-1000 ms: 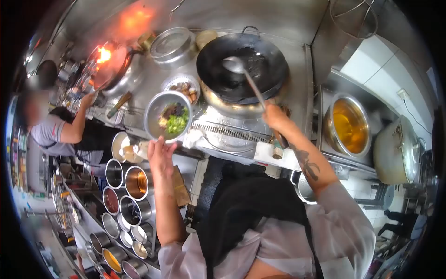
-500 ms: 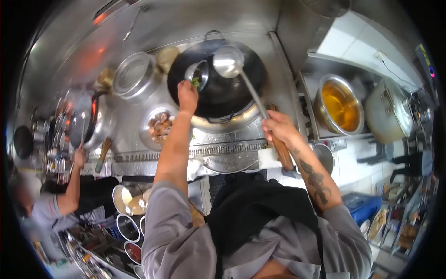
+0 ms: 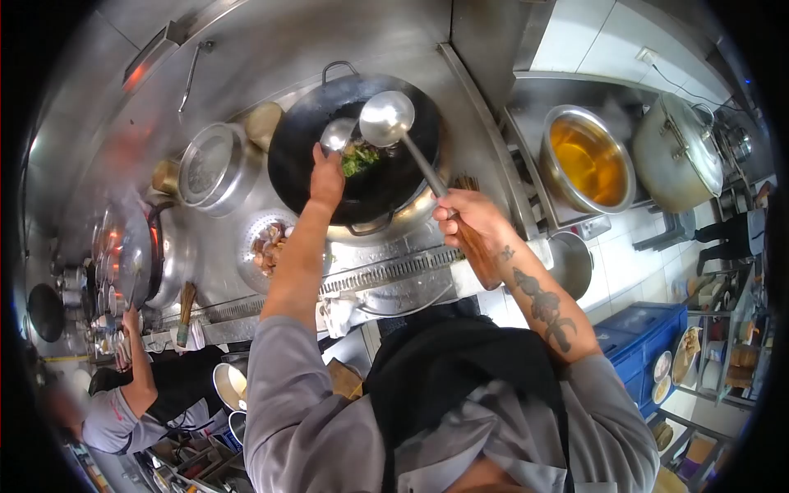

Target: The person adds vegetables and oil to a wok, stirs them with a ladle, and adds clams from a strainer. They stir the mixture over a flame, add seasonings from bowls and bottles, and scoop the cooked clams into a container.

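My left hand point(image 3: 327, 181) grips a small metal bowl point(image 3: 336, 134) by its edge, tipped over the large black wok point(image 3: 296, 123). Chopped greens point(image 3: 359, 160) lie in the wok just below the bowl. My right hand point(image 3: 472, 217) is closed round the wooden handle of a ladle point(image 3: 386, 119). The ladle's round head hangs above the wok, beside the bowl, and covers part of what lies beneath. Whether anything is left in the bowl cannot be seen. Left of my forearm stands a perforated colander point(image 3: 248, 267) with brownish food pieces in it.
A lidded pot point(image 3: 215, 164) stands left of the wok. To the right are a bowl of amber liquid point(image 3: 588, 160) and a big lidded pot point(image 3: 675, 156). A co-worker's arm point(image 3: 141, 370) reaches toward another wok point(image 3: 131, 255) at far left. A bamboo brush point(image 3: 186, 312) rests nearby.
The bowl has tipped further, and the greens once in it now lie in the wok. The ladle stays over the wok. My view has shifted slightly.
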Available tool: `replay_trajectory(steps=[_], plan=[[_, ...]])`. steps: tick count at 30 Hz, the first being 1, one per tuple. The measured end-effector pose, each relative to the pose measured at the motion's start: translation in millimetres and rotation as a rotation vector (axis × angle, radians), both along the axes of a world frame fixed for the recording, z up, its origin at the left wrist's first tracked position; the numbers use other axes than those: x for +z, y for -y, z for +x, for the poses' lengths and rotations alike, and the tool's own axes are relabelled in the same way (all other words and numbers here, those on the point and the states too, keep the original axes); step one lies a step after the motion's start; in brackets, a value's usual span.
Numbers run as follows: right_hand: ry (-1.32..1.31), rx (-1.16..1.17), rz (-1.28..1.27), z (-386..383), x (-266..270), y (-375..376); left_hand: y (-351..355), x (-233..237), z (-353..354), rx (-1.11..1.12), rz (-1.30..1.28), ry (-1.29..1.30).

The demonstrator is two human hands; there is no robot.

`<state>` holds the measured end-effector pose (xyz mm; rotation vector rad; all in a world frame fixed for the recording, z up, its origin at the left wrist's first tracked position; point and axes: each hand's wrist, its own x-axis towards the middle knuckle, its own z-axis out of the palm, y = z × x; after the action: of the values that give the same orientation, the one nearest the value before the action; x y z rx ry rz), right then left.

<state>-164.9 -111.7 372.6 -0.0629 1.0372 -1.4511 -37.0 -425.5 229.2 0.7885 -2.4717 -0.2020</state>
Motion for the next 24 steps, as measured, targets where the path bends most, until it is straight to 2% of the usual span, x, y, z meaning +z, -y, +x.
replay_trajectory(steps=[2, 4, 7, 8, 10, 11, 14, 15, 16, 18, 20, 23, 24], plan=[[0.03, 0.004, -0.011, -3, 0, -3, 17, 8, 1, 0.069, 0.199, -0.244], [0.062, 0.01, -0.031, -10, 0, -8, 23, 16, 6, 0.126, -0.158, -0.21], [0.094, 0.031, -0.04, -6, 2, -12, -8, 12, 3, 0.02, -0.023, 0.086], [0.094, 0.035, -0.046, -7, 4, -12, -4, 12, 4, 0.052, -0.03, 0.043], [0.208, 0.083, -0.105, -21, -4, -20, 11, 18, 5, 0.047, 0.468, -0.519], [0.265, 0.112, -0.13, -26, -7, -24, 13, 20, 8, 0.056, 0.581, -0.667], [0.227, 0.115, -0.101, -20, -2, -26, -25, 19, 8, 0.035, 0.175, -0.191], [0.203, 0.121, -0.087, -20, 3, -25, -33, 26, 10, -0.004, -0.03, 0.009], [0.166, 0.139, -0.092, -23, 6, -27, -31, 28, 10, 0.047, -0.1, -0.147], [0.101, 0.172, -0.089, -27, 9, -38, -22, 32, 16, 0.098, -0.171, -0.255], [-0.142, 0.227, -0.05, -22, 16, -43, -20, 39, 23, 0.173, -0.227, -0.375], [-0.591, 0.312, -0.024, -19, 5, -46, -24, 49, 39, 0.287, -0.025, -0.368], [-0.765, 0.344, -0.045, -19, 1, -49, -28, 51, 44, 0.32, 0.188, -0.546]])
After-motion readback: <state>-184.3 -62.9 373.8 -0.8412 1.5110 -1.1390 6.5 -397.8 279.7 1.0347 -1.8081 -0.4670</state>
